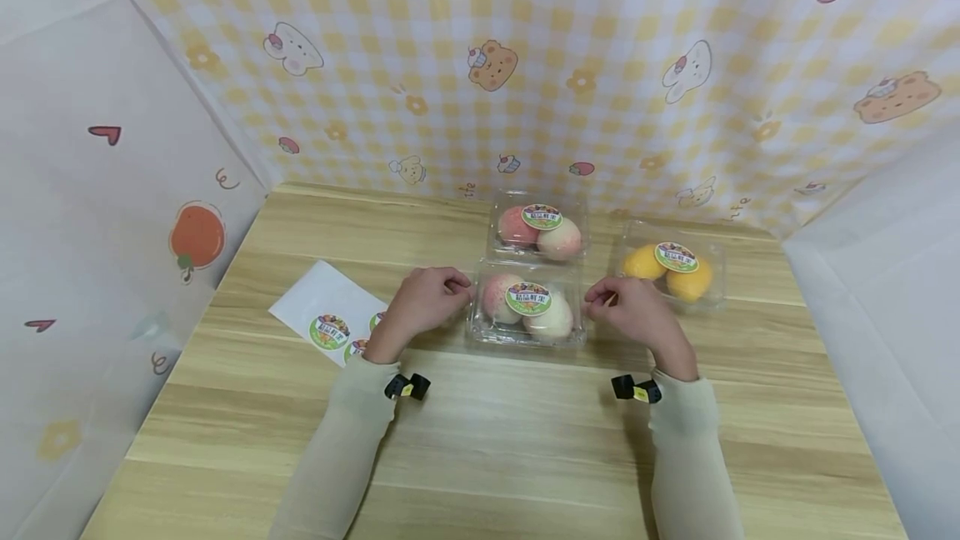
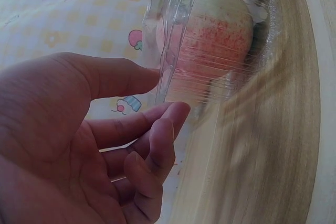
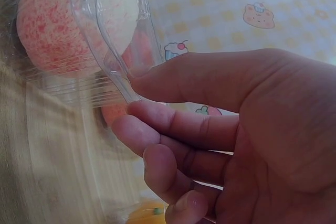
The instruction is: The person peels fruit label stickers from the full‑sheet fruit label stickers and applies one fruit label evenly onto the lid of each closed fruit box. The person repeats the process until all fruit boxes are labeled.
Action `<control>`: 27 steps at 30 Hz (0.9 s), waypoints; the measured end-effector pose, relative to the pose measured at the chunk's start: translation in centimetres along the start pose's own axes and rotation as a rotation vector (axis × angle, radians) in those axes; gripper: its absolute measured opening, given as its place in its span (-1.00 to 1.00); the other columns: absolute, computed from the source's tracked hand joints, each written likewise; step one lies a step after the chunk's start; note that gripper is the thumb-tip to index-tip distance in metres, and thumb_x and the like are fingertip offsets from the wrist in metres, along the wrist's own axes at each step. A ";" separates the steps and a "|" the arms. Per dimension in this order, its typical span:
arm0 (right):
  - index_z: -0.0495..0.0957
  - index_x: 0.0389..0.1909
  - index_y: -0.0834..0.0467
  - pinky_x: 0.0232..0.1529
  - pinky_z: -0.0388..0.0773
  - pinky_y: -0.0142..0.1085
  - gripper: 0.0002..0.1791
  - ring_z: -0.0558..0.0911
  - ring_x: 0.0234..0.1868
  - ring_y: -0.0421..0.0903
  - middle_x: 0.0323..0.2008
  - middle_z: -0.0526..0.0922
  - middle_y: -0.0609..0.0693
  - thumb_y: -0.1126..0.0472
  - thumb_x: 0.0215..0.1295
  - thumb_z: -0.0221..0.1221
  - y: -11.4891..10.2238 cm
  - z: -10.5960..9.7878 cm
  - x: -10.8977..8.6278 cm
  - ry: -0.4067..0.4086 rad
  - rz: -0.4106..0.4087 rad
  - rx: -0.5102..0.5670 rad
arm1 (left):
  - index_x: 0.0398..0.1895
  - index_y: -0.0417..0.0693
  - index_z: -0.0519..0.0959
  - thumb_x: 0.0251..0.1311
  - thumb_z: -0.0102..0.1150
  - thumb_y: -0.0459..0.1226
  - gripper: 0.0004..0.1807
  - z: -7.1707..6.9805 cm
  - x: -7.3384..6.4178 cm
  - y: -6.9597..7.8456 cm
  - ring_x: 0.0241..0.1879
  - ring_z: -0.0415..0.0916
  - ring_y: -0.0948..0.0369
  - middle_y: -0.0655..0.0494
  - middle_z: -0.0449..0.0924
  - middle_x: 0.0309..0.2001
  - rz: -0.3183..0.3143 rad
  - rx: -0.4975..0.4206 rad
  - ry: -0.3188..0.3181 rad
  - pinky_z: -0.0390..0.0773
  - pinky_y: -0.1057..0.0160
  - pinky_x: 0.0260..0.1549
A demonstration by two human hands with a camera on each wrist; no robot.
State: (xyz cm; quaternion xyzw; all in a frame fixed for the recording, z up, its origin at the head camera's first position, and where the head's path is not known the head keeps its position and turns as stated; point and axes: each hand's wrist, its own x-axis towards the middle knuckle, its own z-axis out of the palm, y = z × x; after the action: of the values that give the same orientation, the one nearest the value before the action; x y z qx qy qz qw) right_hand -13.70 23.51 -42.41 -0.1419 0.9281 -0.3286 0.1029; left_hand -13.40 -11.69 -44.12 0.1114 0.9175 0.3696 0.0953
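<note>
A clear plastic box [image 1: 480, 335] with two pink-and-white peaches [image 1: 552, 322] stands in front of me, a round fruit label [image 1: 528, 299] on its lid. My left hand [image 1: 426, 300] is at its left side; in the left wrist view the thumb and forefinger pinch the lid's rim [image 2: 173, 40]. At the opposite side, my right hand [image 1: 637, 307] pinches the rim between thumb [image 3: 157, 82] and forefinger. The other fingers of both hands curl loosely below, apart from the box.
Behind it is another labelled peach box [image 1: 517, 227]. To the right sits a labelled box of yellow fruit [image 1: 688, 282], close to my right hand. A white sheet of round stickers [image 1: 318, 290] lies left, partly hidden by my left wrist. A checked curtain [image 1: 450, 65] borders the wooden table [image 1: 525, 440].
</note>
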 end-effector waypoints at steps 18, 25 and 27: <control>0.80 -0.23 0.19 -0.24 0.55 -0.18 -0.94 0.61 -0.35 -0.10 -0.38 0.73 -0.07 0.27 0.38 0.41 0.1 0.3 0.1 0.014 -0.010 -0.018 | 0.04 -0.16 0.80 0.50 0.29 -0.15 -0.71 0.2 0.0 -0.2 -0.41 0.57 0.21 0.15 0.74 -0.28 -0.006 -0.019 -0.003 0.57 0.19 -0.29; 0.79 -0.23 0.18 -0.25 0.53 -0.18 -0.96 0.60 -0.35 -0.11 -0.38 0.74 -0.08 0.28 0.37 0.41 0.1 0.3 0.1 0.023 -0.012 -0.024 | 0.04 -0.16 0.80 0.50 0.30 -0.17 -0.72 0.0 -0.1 0.1 -0.43 0.56 0.22 0.14 0.73 -0.28 -0.011 -0.028 -0.007 0.56 0.20 -0.31; 0.79 -0.24 0.19 -0.25 0.53 -0.19 -0.96 0.60 -0.36 -0.11 -0.38 0.74 -0.08 0.29 0.36 0.40 0.1 0.4 0.1 0.025 -0.020 -0.030 | 0.05 -0.16 0.79 0.50 0.31 -0.17 -0.72 0.1 -0.2 0.1 -0.44 0.58 0.22 0.14 0.74 -0.28 -0.016 -0.032 -0.009 0.57 0.20 -0.31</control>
State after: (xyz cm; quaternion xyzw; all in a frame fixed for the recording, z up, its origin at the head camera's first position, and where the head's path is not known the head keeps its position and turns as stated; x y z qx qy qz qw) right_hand -13.68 23.36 -42.77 -0.1484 0.9326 -0.3174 0.0860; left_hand -13.20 -11.62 -44.06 0.1042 0.9119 0.3831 0.1041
